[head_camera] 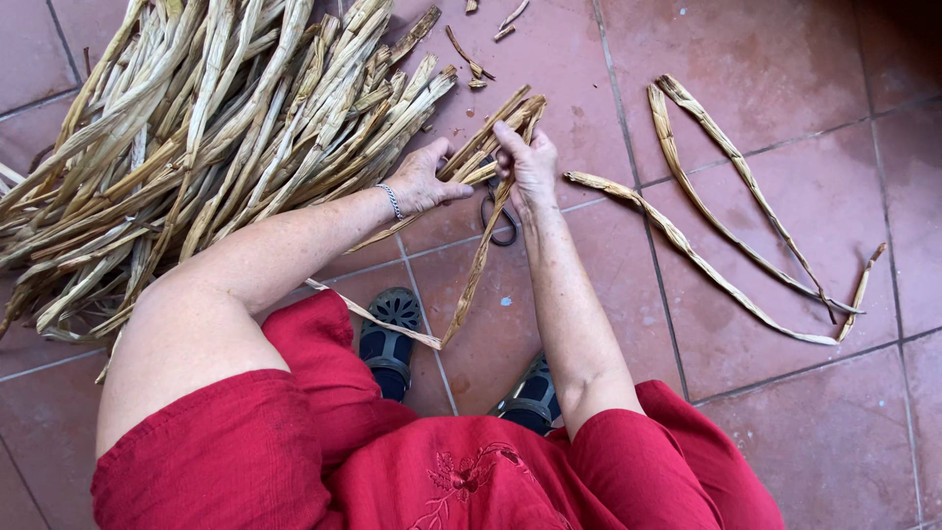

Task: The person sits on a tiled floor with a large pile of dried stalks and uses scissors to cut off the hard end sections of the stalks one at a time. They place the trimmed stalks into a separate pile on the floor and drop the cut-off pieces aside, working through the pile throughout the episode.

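While standing on red floor tiles (785, 59), the left hand (424, 182) and right hand (528, 165) pinched shut on long dry tan fibre strips (488, 147).

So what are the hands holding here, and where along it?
Both the left hand and the right hand grip a few dried plant strips near their upper ends; the rest trails down toward the feet.

Red-brown tiled floor (785, 69) with pale grout lines. Three long dried strips (706, 245) laid apart on the tiles, a short one (862, 290) beside them. Small husk scraps (476, 61) scattered near the top. Dark scissors (502, 221) lying flat. Dark sandals (391, 339) below.
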Demonstrator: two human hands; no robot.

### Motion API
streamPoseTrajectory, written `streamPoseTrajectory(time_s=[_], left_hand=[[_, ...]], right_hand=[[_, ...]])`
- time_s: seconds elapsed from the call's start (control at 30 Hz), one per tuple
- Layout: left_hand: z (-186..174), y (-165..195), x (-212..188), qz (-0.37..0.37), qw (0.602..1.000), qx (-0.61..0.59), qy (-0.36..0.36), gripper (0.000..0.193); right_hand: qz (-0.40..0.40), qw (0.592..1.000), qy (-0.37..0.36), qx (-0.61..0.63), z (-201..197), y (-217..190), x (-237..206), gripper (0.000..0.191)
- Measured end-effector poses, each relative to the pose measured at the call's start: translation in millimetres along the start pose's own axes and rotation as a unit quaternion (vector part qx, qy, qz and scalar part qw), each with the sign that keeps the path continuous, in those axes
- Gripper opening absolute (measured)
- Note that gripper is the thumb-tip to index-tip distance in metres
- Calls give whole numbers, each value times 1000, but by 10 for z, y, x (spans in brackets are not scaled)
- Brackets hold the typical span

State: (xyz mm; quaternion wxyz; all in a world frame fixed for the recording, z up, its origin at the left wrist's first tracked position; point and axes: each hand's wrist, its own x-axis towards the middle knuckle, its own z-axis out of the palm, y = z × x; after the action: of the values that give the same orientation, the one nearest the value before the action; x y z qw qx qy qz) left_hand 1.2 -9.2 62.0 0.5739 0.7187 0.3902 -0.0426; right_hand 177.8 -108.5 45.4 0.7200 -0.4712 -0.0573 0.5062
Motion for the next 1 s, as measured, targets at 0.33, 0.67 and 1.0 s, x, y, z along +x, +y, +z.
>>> streamPoseTrajectory(time_s=[0.33,0.67,1.0], left_hand=[[-336,-97,123,35,996,42,69,39],[-293,235,-75,49,998,-25,-16,29],[-79,79,101,-30,994,3,-107,18]], right_hand=[[49,998,-19,18,-140,-93,-6,18],[16,997,-44,61,-8,-312,-30,20],[31,997,36,61,-45,19,-92,18]])
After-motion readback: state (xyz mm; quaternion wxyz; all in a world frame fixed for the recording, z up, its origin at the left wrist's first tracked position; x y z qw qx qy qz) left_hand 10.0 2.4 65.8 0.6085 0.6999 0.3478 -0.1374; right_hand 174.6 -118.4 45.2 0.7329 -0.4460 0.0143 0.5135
